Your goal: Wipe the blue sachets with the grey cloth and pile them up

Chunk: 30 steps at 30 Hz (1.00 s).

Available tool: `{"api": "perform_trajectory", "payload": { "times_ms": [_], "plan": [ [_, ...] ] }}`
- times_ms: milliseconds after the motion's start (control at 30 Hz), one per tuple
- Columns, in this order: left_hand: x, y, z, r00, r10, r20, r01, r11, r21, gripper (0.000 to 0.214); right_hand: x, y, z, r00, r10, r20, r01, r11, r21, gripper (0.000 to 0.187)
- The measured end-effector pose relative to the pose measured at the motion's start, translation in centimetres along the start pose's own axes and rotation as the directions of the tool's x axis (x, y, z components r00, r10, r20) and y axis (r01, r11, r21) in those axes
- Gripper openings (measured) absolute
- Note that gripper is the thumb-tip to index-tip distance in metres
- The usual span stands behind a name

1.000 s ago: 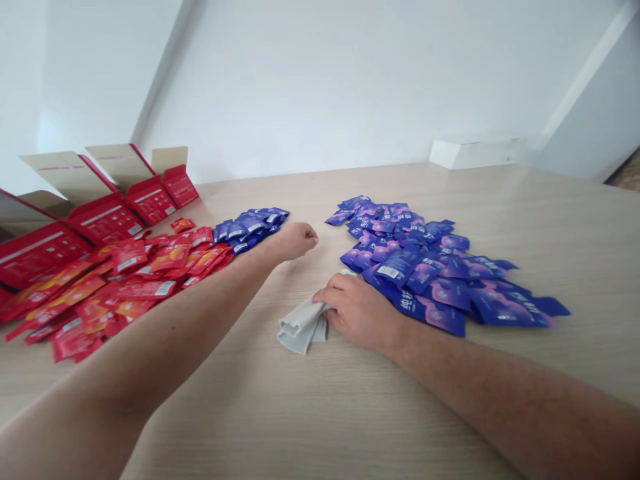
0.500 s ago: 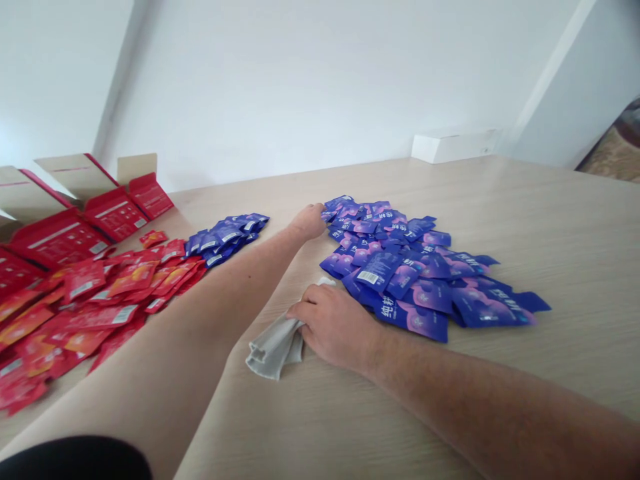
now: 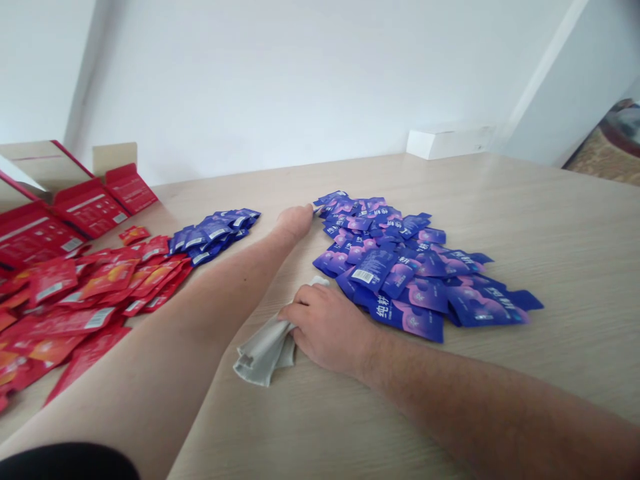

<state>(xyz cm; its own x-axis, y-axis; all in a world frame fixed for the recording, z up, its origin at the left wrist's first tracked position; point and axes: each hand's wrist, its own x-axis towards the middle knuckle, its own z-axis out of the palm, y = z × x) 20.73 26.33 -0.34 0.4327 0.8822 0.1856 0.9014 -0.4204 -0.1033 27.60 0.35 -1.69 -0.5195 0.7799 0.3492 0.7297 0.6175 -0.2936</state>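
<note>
My left hand stretches forward to the far left end of a heap of blue-purple sachets. Its fingers are closed, and a bit of a blue sachet shows at their tips; the rest of that sachet is hidden. Nearer to me, my right hand rests on the table, closed over a folded greyish-white cloth. Part of the cloth pokes out past the fingertips, close to the heap's left edge.
A smaller pile of blue sachets lies left of my left forearm. Many red sachets spread further left, in front of open red boxes. At the back of the wooden table, a white box stands by the wall.
My left hand has drawn slightly left, away from the heap, with a sachet edge at its fingertips. The view has shifted a little. My right hand still holds the cloth.
</note>
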Motion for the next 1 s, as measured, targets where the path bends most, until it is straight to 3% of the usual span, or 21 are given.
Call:
{"api": "perform_trajectory", "payload": {
  "times_ms": [133, 433, 567, 600, 667, 733, 800, 867, 1000],
  "plan": [
    [-3.4, -2.0, -1.4, 0.999, -0.019, -0.028, 0.019, 1.0, 0.011, 0.033, 0.0, -0.5, 0.1, 1.0, -0.008, 0.005, 0.008, 1.0, 0.019, 0.029],
    [-13.9, -6.7, -4.2, 0.994, -0.105, -0.034, 0.103, 0.992, -0.076, 0.033, 0.0, -1.9, 0.4, 0.999, -0.03, -0.018, 0.031, 0.998, 0.05, 0.028],
    [-18.3, -7.8, -5.5, 0.984, -0.175, 0.041, 0.179, 0.963, -0.203, 0.025, -0.2, -2.9, 0.1, 0.998, -0.031, -0.055, 0.036, 0.995, 0.091, 0.026],
    [-19.5, -7.9, -5.7, 0.977, -0.193, 0.092, 0.211, 0.94, -0.267, 0.025, -0.2, -3.2, 0.0, 0.996, -0.03, -0.087, 0.039, 0.993, 0.112, 0.028],
    [-22.0, -8.0, -6.0, 0.92, -0.259, 0.293, 0.384, 0.742, -0.549, 0.022, -0.3, -3.9, -0.3, 0.982, -0.027, -0.186, 0.059, 0.983, 0.172, 0.033],
    [-24.3, -7.8, -6.2, 0.887, -0.22, 0.405, 0.455, 0.559, -0.693, 0.018, -0.3, -4.4, -0.4, 0.959, -0.023, -0.283, 0.088, 0.972, 0.216, 0.036],
    [-26.1, -7.7, -6.3, 0.868, -0.142, 0.476, 0.485, 0.452, -0.749, 0.015, -0.3, -4.7, -0.3, 0.955, -0.018, -0.295, 0.083, 0.975, 0.208, 0.037],
    [-27.2, -7.5, -6.5, 0.85, -0.039, 0.525, 0.491, 0.418, -0.764, 0.016, -0.1, -4.7, 0.1, 0.973, -0.009, -0.23, 0.05, 0.983, 0.176, 0.038],
    [-27.7, -7.5, -6.9, 0.815, 0.138, 0.563, 0.461, 0.434, -0.774, 0.02, 0.4, -4.5, 0.8, 0.994, -0.032, -0.108, 0.05, 0.984, 0.169, 0.035]
  ]
}}
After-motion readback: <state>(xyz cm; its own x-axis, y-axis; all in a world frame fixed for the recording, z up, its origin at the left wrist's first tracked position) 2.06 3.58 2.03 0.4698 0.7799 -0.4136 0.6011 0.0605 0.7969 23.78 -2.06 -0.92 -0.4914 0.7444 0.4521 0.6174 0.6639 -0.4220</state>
